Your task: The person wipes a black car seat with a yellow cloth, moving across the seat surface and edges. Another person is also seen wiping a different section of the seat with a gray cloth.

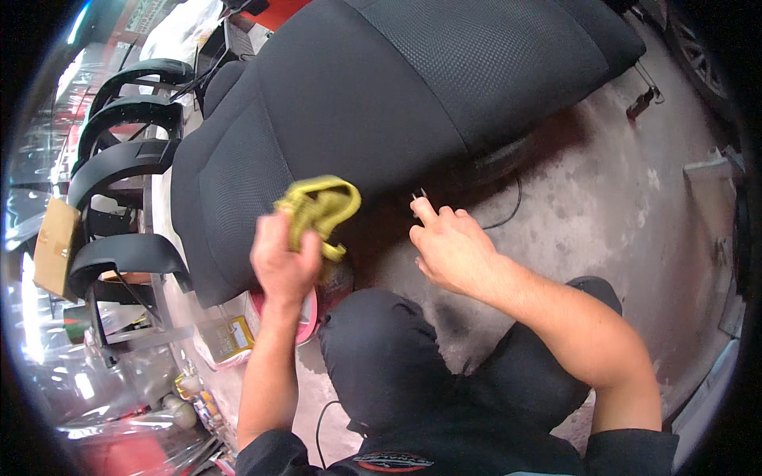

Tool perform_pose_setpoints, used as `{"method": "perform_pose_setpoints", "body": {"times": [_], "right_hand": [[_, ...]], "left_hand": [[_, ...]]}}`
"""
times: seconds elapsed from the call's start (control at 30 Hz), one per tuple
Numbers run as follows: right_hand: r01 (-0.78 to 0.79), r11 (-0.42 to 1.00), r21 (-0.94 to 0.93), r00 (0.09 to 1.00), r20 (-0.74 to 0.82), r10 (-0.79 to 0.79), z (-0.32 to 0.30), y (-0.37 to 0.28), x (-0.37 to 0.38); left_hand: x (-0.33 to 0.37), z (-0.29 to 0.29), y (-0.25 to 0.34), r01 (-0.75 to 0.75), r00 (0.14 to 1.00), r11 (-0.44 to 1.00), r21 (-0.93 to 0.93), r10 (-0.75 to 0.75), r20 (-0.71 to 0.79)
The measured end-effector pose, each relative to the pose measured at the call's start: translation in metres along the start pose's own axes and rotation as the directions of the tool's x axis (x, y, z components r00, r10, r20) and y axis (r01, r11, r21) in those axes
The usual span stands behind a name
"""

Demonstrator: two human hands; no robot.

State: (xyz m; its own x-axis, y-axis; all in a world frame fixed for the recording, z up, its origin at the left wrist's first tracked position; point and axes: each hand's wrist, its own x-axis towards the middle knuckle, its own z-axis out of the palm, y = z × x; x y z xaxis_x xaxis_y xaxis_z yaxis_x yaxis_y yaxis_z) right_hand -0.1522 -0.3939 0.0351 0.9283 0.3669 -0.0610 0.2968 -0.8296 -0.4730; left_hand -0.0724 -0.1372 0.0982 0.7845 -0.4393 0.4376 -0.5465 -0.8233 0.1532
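Note:
A crumpled yellow cloth (317,208), slightly blurred, is gripped in my left hand (284,258), close to the lower edge of a dark grey fabric car seat (349,103). My right hand (452,242) is closed, its fingers pointing toward the underside of the seat. Two thin metal prongs (419,193) stick out past its fingertips; the rest of that small thing is hidden in the hand. A dark cable (517,202) curves along the floor from near the right hand toward the seat's shadow.
Below my left hand stands a pink-rimmed bucket (308,321), partly covered by my arm. Several black curved trim panels (131,254) stand at the left, beside a cardboard piece (55,246). A yellow package (236,337) lies nearby. At the far right is a wheel (698,55).

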Motion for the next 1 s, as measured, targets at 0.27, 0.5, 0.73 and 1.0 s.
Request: {"method": "perform_pose_setpoints", "body": {"times": [0.27,0.5,0.73,1.0], "right_hand": [[-0.040,0.997,0.065,0.998,0.053,0.036,0.005,-0.019,0.012],[-0.123,0.992,-0.007,0.989,0.087,0.123,0.004,0.001,0.011],[-0.146,0.987,0.069,0.988,0.064,0.142,0.018,-0.003,0.022],[-0.207,0.975,0.080,0.947,0.266,0.180,0.041,0.010,0.018]], "left_hand": [[0.101,0.079,-0.057,0.396,0.906,0.845,-0.360,-0.422,0.005],[0.048,0.064,0.018,-0.244,0.912,0.892,-0.382,0.345,0.223],[0.214,0.084,-0.121,0.182,0.963,0.948,-0.262,-0.226,-0.145],[0.130,0.142,0.095,-0.225,0.762,0.719,-0.657,0.550,0.341]]}}
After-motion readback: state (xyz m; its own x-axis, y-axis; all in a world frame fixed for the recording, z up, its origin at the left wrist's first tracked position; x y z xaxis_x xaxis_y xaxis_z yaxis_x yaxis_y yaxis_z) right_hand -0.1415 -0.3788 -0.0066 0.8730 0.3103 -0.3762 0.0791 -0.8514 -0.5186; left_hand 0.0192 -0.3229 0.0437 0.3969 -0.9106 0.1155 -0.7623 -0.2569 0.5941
